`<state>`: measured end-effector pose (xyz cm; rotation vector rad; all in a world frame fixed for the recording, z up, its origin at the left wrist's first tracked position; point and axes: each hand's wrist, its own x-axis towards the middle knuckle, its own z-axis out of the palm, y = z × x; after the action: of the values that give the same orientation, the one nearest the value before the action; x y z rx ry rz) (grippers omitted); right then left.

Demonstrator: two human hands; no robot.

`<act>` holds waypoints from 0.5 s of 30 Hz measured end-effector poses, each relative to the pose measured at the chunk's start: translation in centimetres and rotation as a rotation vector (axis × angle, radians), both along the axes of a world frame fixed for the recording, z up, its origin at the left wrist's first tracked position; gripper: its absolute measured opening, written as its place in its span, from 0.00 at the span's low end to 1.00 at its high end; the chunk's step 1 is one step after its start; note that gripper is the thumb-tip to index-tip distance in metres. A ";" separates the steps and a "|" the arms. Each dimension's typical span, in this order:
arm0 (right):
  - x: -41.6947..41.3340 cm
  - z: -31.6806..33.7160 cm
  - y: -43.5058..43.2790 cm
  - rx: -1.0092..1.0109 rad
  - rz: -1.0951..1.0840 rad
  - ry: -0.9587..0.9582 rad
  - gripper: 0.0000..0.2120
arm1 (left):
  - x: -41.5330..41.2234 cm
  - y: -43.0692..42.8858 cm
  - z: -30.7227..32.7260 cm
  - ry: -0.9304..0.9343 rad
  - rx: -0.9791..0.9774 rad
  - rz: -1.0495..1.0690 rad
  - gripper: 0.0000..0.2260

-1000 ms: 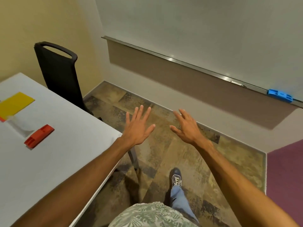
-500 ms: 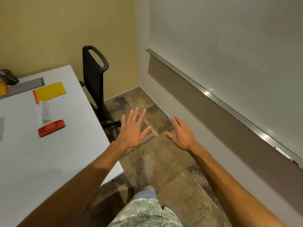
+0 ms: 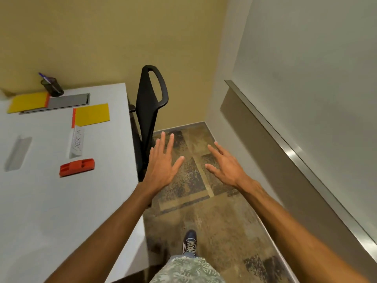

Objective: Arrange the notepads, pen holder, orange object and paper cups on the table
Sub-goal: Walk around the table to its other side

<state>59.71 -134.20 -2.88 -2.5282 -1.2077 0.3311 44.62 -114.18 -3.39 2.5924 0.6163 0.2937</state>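
Observation:
The white table [image 3: 51, 201] fills the left of the view. On it lie two yellow notepads, one near the right edge [image 3: 91, 115] and one further left [image 3: 27, 102]. A black mesh pen holder [image 3: 52, 87] with a pen stands at the far edge. An orange object [image 3: 77, 167] lies closer to me. My left hand [image 3: 161, 166] hovers flat and open just past the table's right edge, over the floor. My right hand [image 3: 226, 166] is open beside it, also over the floor. No paper cups are in view.
A white folded card reading "CHECK-IN" [image 3: 77, 144] lies between the notepad and the orange object. A grey cable flap [image 3: 65, 103] and another folded card [image 3: 18, 153] sit on the table. A black chair [image 3: 150, 111] stands by the table's corner. A whiteboard ledge [image 3: 295, 156] runs along the right wall.
The view has swung left, bringing more of the table, the second notepad and the pen holder into sight. Both hands stay open and empty in front of me.

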 end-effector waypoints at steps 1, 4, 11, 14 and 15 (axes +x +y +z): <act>1.5 0.4 1.4 -0.005 0.016 -0.005 0.35 | 1.1 0.8 0.1 -0.002 -0.020 0.027 0.35; 5.4 1.8 5.6 0.003 0.061 -0.029 0.35 | 3.8 3.4 0.3 0.006 -0.042 0.072 0.35; 12.6 5.2 15.2 0.088 0.140 -0.019 0.33 | 7.6 8.9 1.6 0.004 -0.047 0.217 0.35; 15.5 6.2 19.5 0.128 0.196 -0.010 0.33 | 9.1 11.1 2.5 -0.008 -0.057 0.311 0.36; 16.4 6.5 20.9 0.138 0.216 -0.010 0.33 | 9.6 11.8 2.7 -0.017 -0.059 0.340 0.36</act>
<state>76.11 -113.34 3.59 -2.2907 -1.4595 0.2756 54.26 -102.42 -0.67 2.4185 1.0444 0.3977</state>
